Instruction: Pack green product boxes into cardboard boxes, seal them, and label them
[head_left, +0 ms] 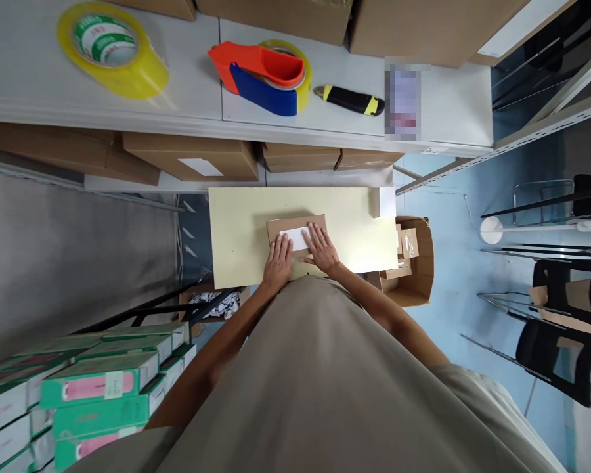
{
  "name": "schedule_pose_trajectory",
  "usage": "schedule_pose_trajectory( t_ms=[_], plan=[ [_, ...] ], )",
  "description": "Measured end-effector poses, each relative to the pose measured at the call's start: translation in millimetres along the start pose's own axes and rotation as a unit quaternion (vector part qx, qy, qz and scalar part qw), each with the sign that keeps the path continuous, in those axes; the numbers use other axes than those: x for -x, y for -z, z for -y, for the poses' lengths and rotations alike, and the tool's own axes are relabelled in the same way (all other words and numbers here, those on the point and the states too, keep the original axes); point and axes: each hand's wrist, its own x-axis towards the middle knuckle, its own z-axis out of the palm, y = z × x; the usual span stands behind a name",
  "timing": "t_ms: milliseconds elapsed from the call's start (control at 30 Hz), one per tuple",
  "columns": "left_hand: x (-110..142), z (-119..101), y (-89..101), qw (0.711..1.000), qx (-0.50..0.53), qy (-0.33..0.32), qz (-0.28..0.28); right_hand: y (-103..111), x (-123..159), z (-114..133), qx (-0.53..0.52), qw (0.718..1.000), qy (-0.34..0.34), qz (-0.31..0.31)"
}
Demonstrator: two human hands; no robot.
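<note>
Cardboard box [286, 226] lies on the counter [241, 230], left hand [278, 257] and right hand [322, 248] laid flat, fingers extended, gripping nothing, beside its white label [296, 238]; apparent label smoothing next calls for even pressure.

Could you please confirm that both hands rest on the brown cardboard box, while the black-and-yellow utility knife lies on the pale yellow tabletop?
Not quite: the head view shows the utility knife on the light grey shelf, not the tabletop; the left hand and right hand rest on the box.
</note>
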Motion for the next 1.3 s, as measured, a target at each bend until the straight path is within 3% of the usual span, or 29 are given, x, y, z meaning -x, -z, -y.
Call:
schedule_pose_trajectory(
  t_ms=[133, 333, 433, 533, 600, 700, 833, 1033, 1167, 1300],
  plan=[
    [-1.9, 0.1, 3.2, 1.000, 0.003, -0.009, 0.001, 0.4, 1.6, 4.5, 0.010, 0.997, 0.068, 0.032],
    [16.5, 6.4, 6.6, 0.998, 0.040, 0.034, -0.016, 8.0, 26.4, -29.0, -0.012, 0.998, -0.062, -0.001],
    [30.6, 15.0, -0.7, 0.987, 0.090, 0.122, -0.047, 3.2, 42.4, -50.1, -0.064, 0.989, -0.135, 0.008],
    [36.0, 28.4, -9.8, 0.948, 0.164, 0.261, -0.077, -9.0, 49.0, -61.0, -0.175, 0.962, -0.208, 0.030],
    [32.9, 35.5, -14.2, 0.921, 0.214, 0.318, -0.068, -18.2, 47.9, -60.8, -0.264, 0.936, -0.231, 0.025],
    [24.5, 38.8, -14.9, 0.909, 0.267, 0.312, -0.069, -26.7, 45.6, -54.2, -0.387, 0.891, -0.237, -0.006],
    [20.8, 34.3, -1.7, 0.899, 0.297, 0.287, -0.147, -16.8, 52.5, -49.4, -0.455, 0.850, -0.257, -0.066],
    [13.7, 25.6, 26.9, 0.867, 0.390, 0.233, -0.204, 21.6, 67.6, -50.0, -0.447, 0.857, -0.211, -0.147],
    [4.8, 24.2, 31.6, 0.881, 0.372, 0.248, -0.157, 27.9, 72.2, -45.7, -0.398, 0.876, -0.256, -0.098],
    [8.0, 25.9, 30.0, 0.886, 0.364, 0.269, -0.098, 19.3, 76.6, -40.0, -0.373, 0.864, -0.325, -0.091]
  ],
)
